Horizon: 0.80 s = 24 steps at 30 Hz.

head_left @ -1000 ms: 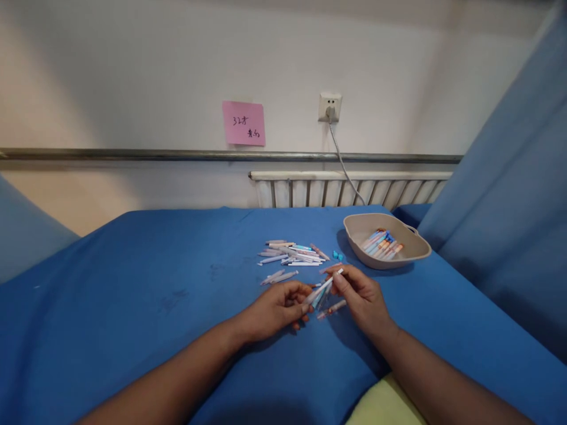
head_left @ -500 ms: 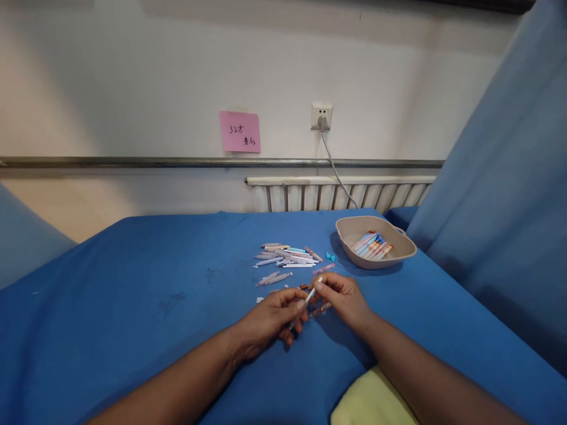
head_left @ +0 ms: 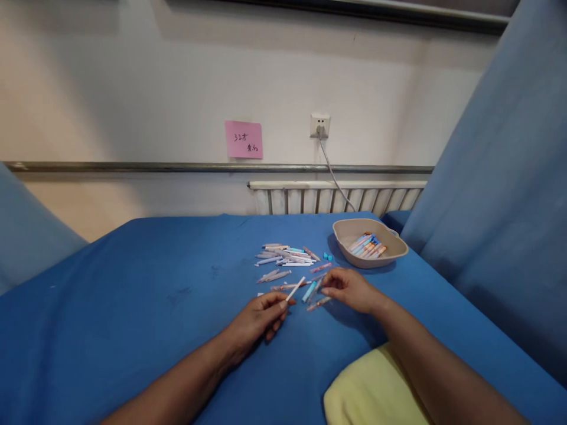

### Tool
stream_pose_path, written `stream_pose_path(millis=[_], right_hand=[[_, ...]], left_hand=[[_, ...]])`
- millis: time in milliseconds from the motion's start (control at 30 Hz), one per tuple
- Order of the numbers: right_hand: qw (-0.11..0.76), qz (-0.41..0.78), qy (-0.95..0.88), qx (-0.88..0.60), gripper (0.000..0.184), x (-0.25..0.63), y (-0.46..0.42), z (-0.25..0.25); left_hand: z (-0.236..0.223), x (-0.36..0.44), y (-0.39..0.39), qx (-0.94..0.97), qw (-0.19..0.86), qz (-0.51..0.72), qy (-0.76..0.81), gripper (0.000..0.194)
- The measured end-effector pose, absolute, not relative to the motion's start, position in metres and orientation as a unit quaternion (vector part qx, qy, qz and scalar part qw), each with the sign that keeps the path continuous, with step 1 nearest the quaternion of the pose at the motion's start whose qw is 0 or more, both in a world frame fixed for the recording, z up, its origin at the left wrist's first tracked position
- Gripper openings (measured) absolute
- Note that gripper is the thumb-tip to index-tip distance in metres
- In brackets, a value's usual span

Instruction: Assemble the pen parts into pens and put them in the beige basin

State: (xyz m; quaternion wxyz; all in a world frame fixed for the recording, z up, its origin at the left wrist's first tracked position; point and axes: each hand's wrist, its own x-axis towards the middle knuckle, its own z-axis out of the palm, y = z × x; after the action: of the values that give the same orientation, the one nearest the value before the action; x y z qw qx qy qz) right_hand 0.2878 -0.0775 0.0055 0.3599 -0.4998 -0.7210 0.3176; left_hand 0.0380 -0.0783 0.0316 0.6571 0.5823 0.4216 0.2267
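Two bare human forearms, the smooth left forearm [head_left: 186, 372] and the smooth right forearm [head_left: 436, 354], are uncovered as far as they show, each narrowing evenly towards a slim wrist. The bare, slender-fingered left hand [head_left: 257, 321] and the bare, slender-fingered right hand [head_left: 352, 290] match in build (the nails are too small to make out). Pale yellow, softly rounded cloth [head_left: 370, 389] shows beside the right forearm; whether it is worn, I cannot tell.

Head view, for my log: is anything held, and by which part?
Left hand: a white stick, pinched by its lower part. Right hand: cannot be told.
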Motion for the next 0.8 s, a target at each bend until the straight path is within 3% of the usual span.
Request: stream_pose_path(millis=[100, 200, 267, 467, 600, 800], right_hand=[[0.254, 0.214, -0.793, -0.511, 0.019, 0.291, -0.081, 0.004], [0.221, 0.181, -0.828, -0.483, 0.011, 0.282, -0.086, 0.003], [0.236, 0.195, -0.827, -0.472, 0.006, 0.278, -0.087, 0.002], [0.369, 0.382, -0.714, -0.456, 0.019, 0.281, -0.079, 0.002], [0.406, 0.380, -0.693, -0.458, 0.019, 0.283, -0.077, 0.004], [0.384, 0.331, -0.723, -0.469, 0.012, 0.280, -0.082, 0.008]], left_hand=[[0.029, 0.031, -0.073, 0.611, 0.621, 0.228, 0.435, 0.044], [0.029, 0.028, -0.068, 0.653, 0.581, 0.228, 0.429, 0.044], [0.030, 0.026, -0.066, 0.701, 0.537, 0.220, 0.416, 0.039], [0.036, 0.024, -0.060, 0.803, 0.431, 0.187, 0.368, 0.029], [0.036, 0.023, -0.057, 0.816, 0.412, 0.176, 0.364, 0.029], [0.034, 0.024, -0.062, 0.835, 0.385, 0.170, 0.354, 0.027]])
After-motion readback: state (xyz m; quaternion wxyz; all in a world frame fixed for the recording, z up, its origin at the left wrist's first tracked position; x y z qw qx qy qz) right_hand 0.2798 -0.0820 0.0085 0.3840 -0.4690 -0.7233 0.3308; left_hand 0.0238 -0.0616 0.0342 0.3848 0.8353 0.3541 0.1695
